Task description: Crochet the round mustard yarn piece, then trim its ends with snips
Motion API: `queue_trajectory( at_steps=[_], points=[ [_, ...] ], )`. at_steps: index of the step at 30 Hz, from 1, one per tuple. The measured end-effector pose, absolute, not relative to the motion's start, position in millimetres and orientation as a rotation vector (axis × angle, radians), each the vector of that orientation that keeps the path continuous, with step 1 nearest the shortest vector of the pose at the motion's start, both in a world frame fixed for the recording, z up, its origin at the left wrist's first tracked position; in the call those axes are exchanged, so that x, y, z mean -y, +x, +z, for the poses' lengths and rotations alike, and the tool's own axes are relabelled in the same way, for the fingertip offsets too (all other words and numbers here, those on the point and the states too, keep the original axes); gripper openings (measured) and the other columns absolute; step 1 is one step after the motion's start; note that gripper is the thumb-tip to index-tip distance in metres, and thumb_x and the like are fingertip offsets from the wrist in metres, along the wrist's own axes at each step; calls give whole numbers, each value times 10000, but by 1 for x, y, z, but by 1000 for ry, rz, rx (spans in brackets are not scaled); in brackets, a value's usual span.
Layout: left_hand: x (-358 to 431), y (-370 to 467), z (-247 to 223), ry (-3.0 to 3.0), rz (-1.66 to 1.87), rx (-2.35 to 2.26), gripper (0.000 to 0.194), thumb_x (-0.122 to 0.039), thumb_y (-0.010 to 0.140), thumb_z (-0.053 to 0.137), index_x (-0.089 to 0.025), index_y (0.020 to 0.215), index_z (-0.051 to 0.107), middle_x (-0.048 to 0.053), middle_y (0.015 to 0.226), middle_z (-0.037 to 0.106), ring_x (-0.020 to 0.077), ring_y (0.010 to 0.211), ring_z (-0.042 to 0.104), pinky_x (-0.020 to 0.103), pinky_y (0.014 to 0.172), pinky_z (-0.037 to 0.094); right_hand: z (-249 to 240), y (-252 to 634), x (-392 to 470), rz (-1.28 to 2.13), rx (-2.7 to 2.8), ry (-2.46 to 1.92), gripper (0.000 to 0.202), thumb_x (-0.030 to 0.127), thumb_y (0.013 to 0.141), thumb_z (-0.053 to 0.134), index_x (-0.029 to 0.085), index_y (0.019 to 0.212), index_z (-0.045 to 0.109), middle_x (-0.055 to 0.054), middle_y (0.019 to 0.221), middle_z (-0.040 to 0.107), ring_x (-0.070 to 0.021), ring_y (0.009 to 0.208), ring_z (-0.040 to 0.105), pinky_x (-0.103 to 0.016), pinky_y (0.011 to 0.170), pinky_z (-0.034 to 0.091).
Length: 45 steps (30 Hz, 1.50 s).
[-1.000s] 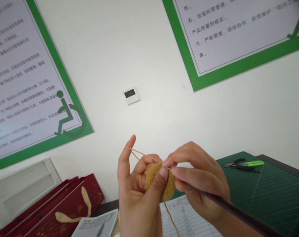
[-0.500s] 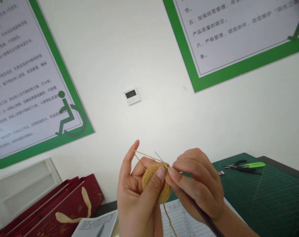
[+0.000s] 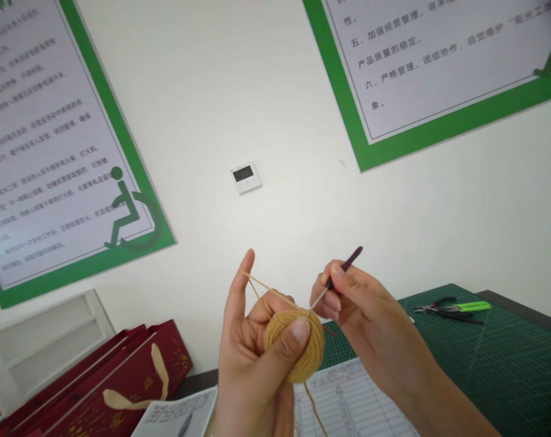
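Crocheted disc (image 3: 314, 353), ochre, is held up in front of the wall, above the bench (image 3: 525, 311), face tilted toward the camera. Left hand (image 3: 252, 376) pinches it under the thumb near its upper edge; index finger is raised with working yarn (image 3: 257, 280) looped over it, running down to that same edge. Yarn tail (image 3: 312, 402) hangs below.

Key relation: crochet hook (image 3: 320, 298) meets the disc's top edge just beside the left thumb, shaft slanting up and right, dark handle end up. Right hand (image 3: 371, 315) pinches the handle between thumb and fingers, right of the disc, not gripping it. Hook tip detail too small to call.

Room: open air above and beyond both hands. Below, printed form (image 3: 348, 397) and cutting mat (image 3: 498, 364); pliers (image 3: 439, 308) lie well right. Red gift bag (image 3: 139, 370) sits left, apart from the left hand.
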State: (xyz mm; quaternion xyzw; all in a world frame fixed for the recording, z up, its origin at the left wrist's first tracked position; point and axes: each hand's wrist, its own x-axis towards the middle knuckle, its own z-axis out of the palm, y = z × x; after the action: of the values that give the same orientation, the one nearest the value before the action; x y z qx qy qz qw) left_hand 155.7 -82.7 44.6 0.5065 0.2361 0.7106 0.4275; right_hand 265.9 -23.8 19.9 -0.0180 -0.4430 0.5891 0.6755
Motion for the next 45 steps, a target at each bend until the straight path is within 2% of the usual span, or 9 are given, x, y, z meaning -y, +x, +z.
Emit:
queue_trajectory(
  at_steps=[4,8,13,17,25,29,33,39,45],
  points=[
    [82,154,45,1254,1727,-573,817,-18,767,746,-321,1485,500,-7,718,643,147,682,664,242,698,567,20,258,28,1591,957,108,367,466,845,741,189,709,542,36,655,509,-102,616,432,-236,613,397],
    [81,159,44,1270,1805,-590,844,-22,765,750,-341,1494,468,-15,724,652,176,735,706,265,726,574,17,256,30,1445,1016,155,317,406,902,697,211,760,492,39,699,563,-98,675,495,-220,663,426],
    [81,167,42,1267,1943,-608,824,3,756,762,-355,1455,510,-18,735,676,103,631,644,164,617,522,12,266,26,525,1214,-9,72,196,936,623,266,926,612,13,780,626,-144,709,593,-303,644,469],
    [80,166,43,1179,1763,-543,797,-9,725,789,-282,1436,552,-12,733,667,93,611,632,171,630,534,7,273,23,-339,1263,-126,284,26,777,700,271,918,672,1,745,679,-175,674,598,-371,634,478],
    [79,150,44,1044,1486,-405,721,11,671,809,-212,1339,655,-7,741,643,135,753,714,175,711,569,4,250,31,552,1019,191,62,255,998,545,275,1016,602,1,737,623,-177,690,618,-347,617,499],
    [79,145,44,1009,1488,-401,703,16,651,806,-225,1301,689,1,740,646,81,625,638,143,637,547,16,255,34,906,963,233,190,284,1040,444,235,891,552,26,667,579,-130,594,544,-302,603,458],
    [80,152,46,1122,1587,-462,675,-16,695,802,-256,1313,674,-8,711,644,92,627,634,165,650,548,23,263,33,1295,1018,206,345,383,991,540,197,704,495,37,624,500,-98,571,475,-247,571,408],
    [80,163,43,1273,1879,-607,734,-39,717,818,-307,1368,613,-36,716,621,73,601,588,159,614,517,20,261,27,1049,1125,105,159,292,893,722,214,833,597,25,808,633,-102,736,568,-227,672,451],
    [77,164,41,1285,1918,-629,699,-67,706,833,-296,1336,636,-36,705,614,66,602,572,148,604,499,19,262,25,922,1127,119,63,276,935,672,238,910,629,15,855,730,-108,806,668,-241,752,516]
  ],
)
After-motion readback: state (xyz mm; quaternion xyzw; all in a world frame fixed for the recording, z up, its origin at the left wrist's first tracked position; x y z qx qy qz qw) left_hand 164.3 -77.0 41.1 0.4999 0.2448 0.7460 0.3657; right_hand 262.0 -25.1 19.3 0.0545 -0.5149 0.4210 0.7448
